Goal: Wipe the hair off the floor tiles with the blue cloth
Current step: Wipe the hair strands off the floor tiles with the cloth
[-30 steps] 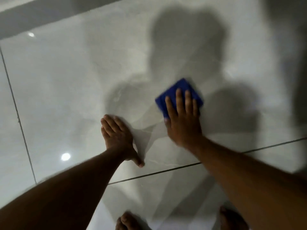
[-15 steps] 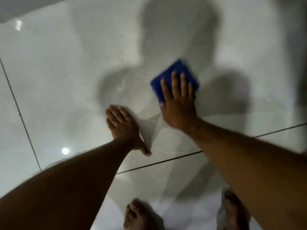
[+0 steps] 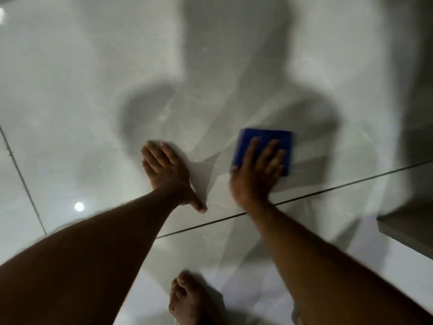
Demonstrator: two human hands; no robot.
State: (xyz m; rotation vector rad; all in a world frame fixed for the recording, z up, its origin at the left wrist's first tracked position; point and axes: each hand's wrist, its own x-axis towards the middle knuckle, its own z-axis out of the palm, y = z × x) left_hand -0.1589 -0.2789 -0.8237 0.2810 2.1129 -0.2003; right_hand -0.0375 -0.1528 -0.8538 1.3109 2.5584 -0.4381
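Note:
A folded blue cloth (image 3: 243, 146) lies flat on the glossy pale grey floor tiles (image 3: 82, 95). My right hand (image 3: 256, 174) presses down on it, fingers spread over its near half, and looks motion-blurred. My left hand (image 3: 167, 171) rests palm down on the tile to the left of the cloth, fingers together and thumb out, holding nothing. No hair is discernible on the tiles at this sharpness.
A dark grout line (image 3: 328, 190) runs diagonally just below both hands; another (image 3: 21, 177) runs at the left. My bare foot (image 3: 189, 299) stands at the bottom centre. A grey ledge or step (image 3: 407, 233) juts in at the right. My shadow covers the tile ahead.
My right hand has slid the blue cloth toward me and to the right, turning it so its edges look squarer. My left hand has stayed planted on the tile.

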